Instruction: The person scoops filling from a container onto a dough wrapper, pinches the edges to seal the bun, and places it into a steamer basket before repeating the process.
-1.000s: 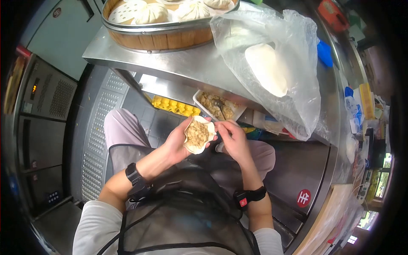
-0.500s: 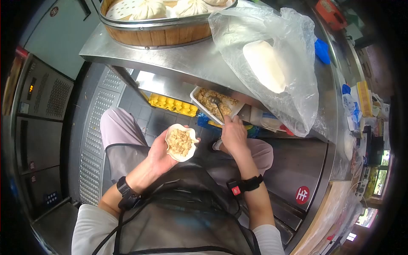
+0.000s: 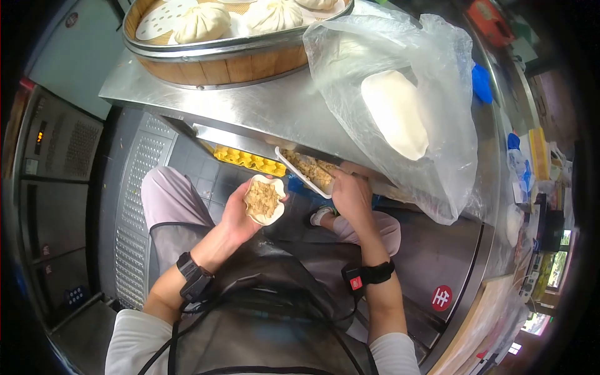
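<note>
likely enough, the risk sits in the left hand (image 3: 236, 215): it cups a thin wrapper (image 3: 279, 214) heaped with filling (image 3: 262, 198), and a tilt of the palm could spill crumbs over the wavy rim, while a hard squeeze could tear the dough. the right hand (image 3: 352, 195), across from that grip, is curled at the near end of the white tray (image 3: 304, 180), over more filling; whether its fingers hold anything i cannot tell. knocking the tray's rim could tip it, as it juts out from under the table.

beyond both hands runs a shiny metal table (image 3: 250, 105). on it, ahead of the cupped wrapper, is a round bamboo steamer (image 3: 231, 70) with pleated buns (image 3: 203, 23); ahead and right of the other hand, a pale dough lump (image 3: 397, 115) lies in a clear bag (image 3: 451, 159). a yellow egg tray (image 3: 250, 160) shows just beyond the wrapper, lower down. left of the grip are tiled floor, ridged plates (image 3: 132, 212) and steel cabinets (image 3: 53, 215).
</note>
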A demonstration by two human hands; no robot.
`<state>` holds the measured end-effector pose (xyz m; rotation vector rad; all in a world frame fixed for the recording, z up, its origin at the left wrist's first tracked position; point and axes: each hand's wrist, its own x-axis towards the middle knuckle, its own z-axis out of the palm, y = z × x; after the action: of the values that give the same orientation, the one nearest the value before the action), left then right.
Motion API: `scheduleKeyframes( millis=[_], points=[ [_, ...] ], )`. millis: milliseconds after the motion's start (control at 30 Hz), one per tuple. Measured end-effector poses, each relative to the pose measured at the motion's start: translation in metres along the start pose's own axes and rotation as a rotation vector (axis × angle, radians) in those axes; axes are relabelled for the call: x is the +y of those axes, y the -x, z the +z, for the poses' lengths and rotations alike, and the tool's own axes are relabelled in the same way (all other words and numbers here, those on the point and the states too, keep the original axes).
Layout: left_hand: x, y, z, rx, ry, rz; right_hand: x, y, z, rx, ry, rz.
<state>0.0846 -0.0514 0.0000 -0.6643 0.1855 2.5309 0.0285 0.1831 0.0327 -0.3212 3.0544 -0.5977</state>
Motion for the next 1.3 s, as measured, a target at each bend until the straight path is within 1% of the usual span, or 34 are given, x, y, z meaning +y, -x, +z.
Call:
scheduleKeyframes(
  millis=[67,100,133,167,233,267,333,367,433,500,567,633,667,733,767,800,833,867,900,967,1100,1167,1300],
  points=[
    [0.004,-0.008,-0.002,0.015,-0.014,0.0,0.003,0.003,-0.001,-0.025,-0.027,0.002],
    [0.005,-0.01,0.001,0.058,-0.038,0.012,0.007,0.006,0.0,-0.042,-0.096,0.017],
    [0.007,-0.014,-0.001,0.061,-0.037,0.011,0.011,0.008,0.001,-0.058,-0.165,0.032],
    [0.008,-0.019,-0.004,0.062,-0.055,0.028,0.017,0.011,0.004,-0.06,-0.166,0.033],
    [0.009,-0.026,-0.004,0.06,-0.073,0.043,0.03,0.014,0.012,-0.02,-0.348,0.054],
    [0.009,-0.028,-0.001,0.065,-0.074,0.062,0.037,0.016,0.015,-0.019,-0.347,0.054],
    [0.008,-0.03,0.005,0.069,-0.076,0.08,0.044,0.022,0.015,-0.104,-0.712,0.218],
    [0.007,-0.031,0.009,0.063,-0.109,0.092,0.046,0.028,0.011,-0.101,-0.71,0.218],
    [0.005,-0.032,0.018,0.052,-0.143,0.102,0.04,0.041,-0.006,-0.119,-1.07,0.421],
    [0.002,-0.031,0.026,0.106,-0.171,0.135,0.033,0.062,-0.013,-0.109,-1.062,0.44],
    [0.003,-0.033,0.023,0.071,-0.185,0.127,0.024,0.063,-0.007,-0.105,-1.055,0.459],
    [-0.002,-0.034,0.014,0.046,-0.197,0.108,0.01,0.057,0.015,0.177,-0.535,0.249],
    [-0.006,-0.037,0.01,0.013,-0.187,0.094,0.01,0.059,0.021,0.181,-0.533,0.254],
    [-0.007,-0.05,0.009,-0.038,-0.178,0.095,0.014,0.053,0.032,0.38,-0.313,0.008],
    [-0.01,-0.054,0.008,-0.011,-0.185,0.095,0.015,0.053,0.035,0.446,-0.359,-0.043],
    [-0.014,-0.055,0.005,0.022,-0.192,0.088,0.018,0.057,0.04,0.438,-0.363,-0.042],
    [-0.016,-0.06,0.004,0.063,-0.206,0.099,0.024,0.055,0.044,0.29,-0.263,0.027],
    [-0.017,-0.061,0.003,0.058,-0.206,0.101,0.031,0.054,0.046,0.145,-0.159,0.096],
    [-0.017,-0.063,0.003,0.036,-0.209,0.088,0.03,0.052,0.04,0.152,-0.153,0.094],
    [-0.018,-0.062,0.003,0.021,-0.212,0.075,0.022,0.051,0.031,0.326,-0.316,0.057],
    [-0.014,-0.059,0.009,0.004,-0.227,0.084,0.031,0.054,0.045,0.369,-0.253,0.064],
    [-0.012,-0.057,0.01,0.007,-0.237,0.089,0.035,0.052,0.042,0.18,-0.099,0.116],
    [-0.003,-0.047,0.003,0.002,-0.217,0.122,0.015,0.043,0.009,0.142,-0.064,0.096]
  ],
)
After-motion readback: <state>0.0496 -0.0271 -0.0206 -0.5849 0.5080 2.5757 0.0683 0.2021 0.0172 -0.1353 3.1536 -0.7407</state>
